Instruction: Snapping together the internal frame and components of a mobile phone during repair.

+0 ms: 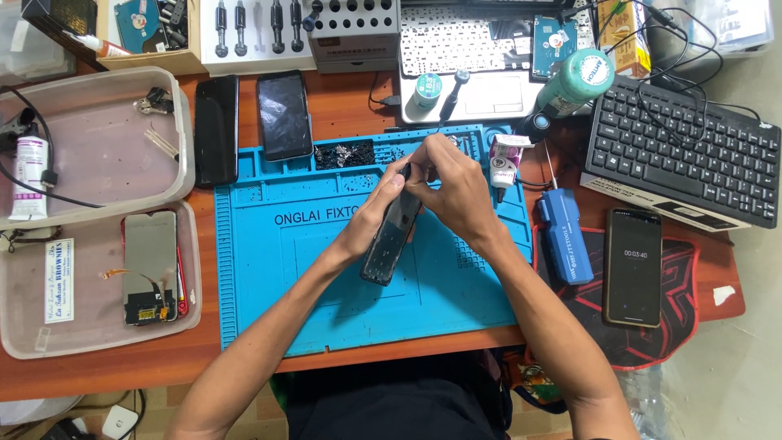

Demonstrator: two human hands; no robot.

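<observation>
Gripping a dark, cracked phone panel (391,242) over the blue repair mat (269,277), the left hand (371,218) has its fingers curled round the panel's upper edge, holding it tilted on its lower end near the mat's middle. The right hand (452,189) is closed in a pinch on a thin dark tool (405,170) whose tip meets the panel's top corner; how tightly it presses cannot be told. Judging from the tilt, the panel could slip off its lower edge or the tool could skid across the glass, and more of it might chip, since a heap of black glass shards (344,154) already lies at the mat's upper rim. Close by on the right stand a small white tube (505,163) and a blue oblong tool (564,236), both near the right forearm and easily knocked. Further right lies a phone with a lit screen (633,266); two dark phones (248,122) lie to the upper left, well apart, and a plastic tray with a dismantled phone (151,269) sits far left.
</observation>
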